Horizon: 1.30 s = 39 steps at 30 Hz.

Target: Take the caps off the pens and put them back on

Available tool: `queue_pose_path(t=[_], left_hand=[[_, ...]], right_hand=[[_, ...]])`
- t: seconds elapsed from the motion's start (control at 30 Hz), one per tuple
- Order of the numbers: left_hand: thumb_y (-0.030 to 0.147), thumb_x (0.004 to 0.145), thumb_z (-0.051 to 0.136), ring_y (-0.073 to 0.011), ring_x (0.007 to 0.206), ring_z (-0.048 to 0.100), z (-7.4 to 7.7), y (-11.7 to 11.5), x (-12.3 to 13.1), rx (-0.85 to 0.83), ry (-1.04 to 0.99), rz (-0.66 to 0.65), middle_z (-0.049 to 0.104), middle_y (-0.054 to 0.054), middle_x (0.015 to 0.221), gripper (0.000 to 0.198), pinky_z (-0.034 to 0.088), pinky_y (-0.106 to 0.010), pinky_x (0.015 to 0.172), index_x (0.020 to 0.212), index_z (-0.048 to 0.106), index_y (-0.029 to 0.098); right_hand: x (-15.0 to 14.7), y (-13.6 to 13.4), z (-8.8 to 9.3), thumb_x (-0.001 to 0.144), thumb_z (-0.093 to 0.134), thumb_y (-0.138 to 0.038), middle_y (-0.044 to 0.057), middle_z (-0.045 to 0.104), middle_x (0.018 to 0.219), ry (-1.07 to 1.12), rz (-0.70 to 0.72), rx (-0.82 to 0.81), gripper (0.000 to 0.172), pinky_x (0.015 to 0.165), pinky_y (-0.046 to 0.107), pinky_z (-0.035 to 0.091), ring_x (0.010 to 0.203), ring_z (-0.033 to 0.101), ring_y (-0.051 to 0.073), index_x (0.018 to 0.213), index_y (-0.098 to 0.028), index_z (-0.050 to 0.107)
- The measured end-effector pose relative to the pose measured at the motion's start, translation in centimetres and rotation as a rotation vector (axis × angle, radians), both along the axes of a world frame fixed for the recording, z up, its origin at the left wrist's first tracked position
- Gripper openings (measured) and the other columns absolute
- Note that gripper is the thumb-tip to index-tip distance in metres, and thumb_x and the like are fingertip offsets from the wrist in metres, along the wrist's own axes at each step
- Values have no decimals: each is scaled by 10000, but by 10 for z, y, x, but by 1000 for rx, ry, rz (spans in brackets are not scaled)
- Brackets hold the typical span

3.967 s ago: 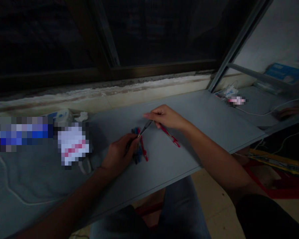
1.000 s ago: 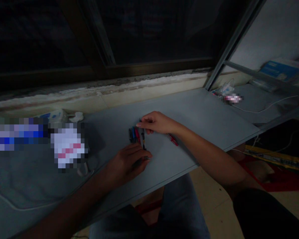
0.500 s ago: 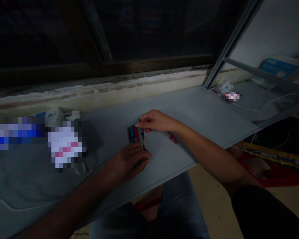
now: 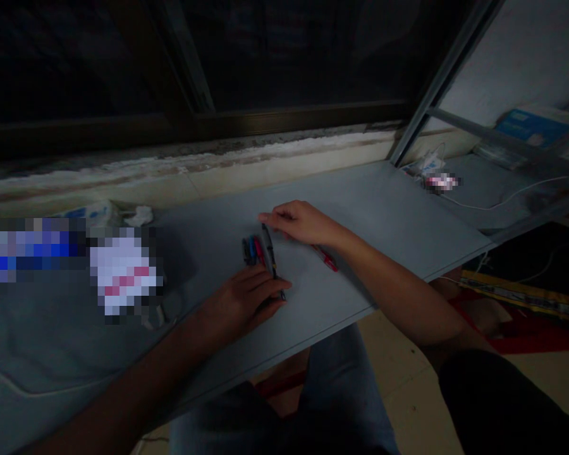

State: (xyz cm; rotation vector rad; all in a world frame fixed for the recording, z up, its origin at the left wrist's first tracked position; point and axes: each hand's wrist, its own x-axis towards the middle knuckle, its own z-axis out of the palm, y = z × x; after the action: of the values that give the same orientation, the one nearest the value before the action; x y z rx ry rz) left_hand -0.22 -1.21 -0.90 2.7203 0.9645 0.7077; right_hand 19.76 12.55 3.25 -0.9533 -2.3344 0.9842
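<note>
A black pen (image 4: 269, 243) lies lengthwise on the grey table, pointing away from me. My left hand (image 4: 249, 292) rests at its near end, the thumb and forefinger closed around it with the tip showing between them. At the pen's far end is my right hand (image 4: 298, 221), its foremost fingertip stretched out against the end and the other fingers loosely bent. Just left of this pen, a red pen (image 4: 258, 246), a blue pen (image 4: 252, 248) and a black pen (image 4: 245, 249) lie side by side, their near ends hidden by my left hand. Another red pen (image 4: 329, 259) lies apart, partly behind my right wrist.
The grey table (image 4: 360, 196) runs along a window ledge. At left are a blurred white packet (image 4: 126, 272), a tissue pack (image 4: 95, 215) and a white cable (image 4: 42, 393). A metal post (image 4: 415, 136) rises at right, with blue boxes (image 4: 531, 126) beyond.
My right hand has slid away from me along the black pen to its far end, uncovering more of its barrel. My left hand has stayed nearly in place at the near end.
</note>
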Motion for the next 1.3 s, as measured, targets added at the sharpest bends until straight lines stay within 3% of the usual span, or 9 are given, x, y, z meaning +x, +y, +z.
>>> queue_pose_path(t=[0.1, 0.17, 0.27, 0.33, 0.6, 0.87, 1.03, 1.2, 1.3], left_hand=[[223, 1022, 631, -203, 944, 666, -2, 3, -2, 20, 28, 8, 718, -47, 961, 180, 558, -328, 871, 1194, 679, 202], [216, 1024, 622, -199, 935, 657, -2, 4, -2, 17, 36, 8, 711, -45, 958, 147, 555, -327, 872, 1152, 694, 203], [223, 1029, 614, -205, 932, 640, -2, 5, -1, 32, 48, 10, 697, -48, 956, 154, 551, -339, 873, 1153, 702, 201], [237, 1025, 621, -217, 939, 630, -1, 5, -1, 39, 57, 9, 688, -57, 963, 172, 551, -352, 872, 1168, 707, 195], [248, 1032, 596, -226, 948, 629, 1, 5, -3, 31, 72, 39, 675, -65, 969, 208, 555, -380, 880, 1195, 718, 204], [312, 1017, 634, -238, 992, 653, 6, 5, -2, -52, 26, 74, 723, -68, 1050, 168, 549, -399, 926, 1117, 715, 204], [376, 1033, 593, -242, 985, 650, 10, 4, -2, -64, 27, 104, 696, -74, 1026, 223, 543, -397, 906, 1104, 704, 196], [505, 985, 622, -244, 879, 644, 13, 3, -3, -64, -38, 203, 673, -77, 943, 343, 535, -377, 796, 1069, 700, 182], [464, 1013, 570, -215, 804, 638, 13, 4, -2, -56, -87, 323, 653, -56, 871, 304, 517, -335, 749, 957, 676, 185]], right_hand=[[11, 9, 3, 1032, 522, -567, 61, 622, 710, -198, -184, 204, 510, 660, 302, 309, 675, 531, 153, 750, -157, 637], [19, 15, 1, 948, 637, -611, 110, 666, 765, -398, -243, 199, 488, 672, 313, 328, 726, 583, 199, 775, -157, 680], [25, 19, -1, 819, 757, -670, 132, 665, 705, -642, -178, 88, 522, 666, 329, 354, 733, 623, 245, 701, -165, 690], [24, 19, -2, 836, 781, -572, 111, 644, 649, -679, -106, 52, 455, 649, 327, 344, 691, 612, 228, 645, -172, 674], [7, 6, 2, 913, 651, -281, -32, 453, 524, -330, 34, 61, 334, 601, 285, 286, 560, 433, 111, 606, -171, 577], [-4, 1, -8, 999, 553, -409, -59, 474, 432, -39, 243, -299, 488, 577, 240, 355, 448, 418, 71, 573, -170, 544], [-8, 0, -13, 1016, 564, -486, -60, 464, 408, 51, 238, -385, 573, 562, 236, 371, 430, 423, 68, 536, -177, 515], [-14, -7, -7, 1031, 548, -545, -64, 444, 416, 272, -6, -301, 608, 528, 239, 335, 425, 401, 66, 542, -191, 474], [-14, -10, -4, 1015, 554, -595, -65, 437, 418, 356, -30, -288, 619, 525, 244, 330, 430, 402, 71, 548, -196, 473]])
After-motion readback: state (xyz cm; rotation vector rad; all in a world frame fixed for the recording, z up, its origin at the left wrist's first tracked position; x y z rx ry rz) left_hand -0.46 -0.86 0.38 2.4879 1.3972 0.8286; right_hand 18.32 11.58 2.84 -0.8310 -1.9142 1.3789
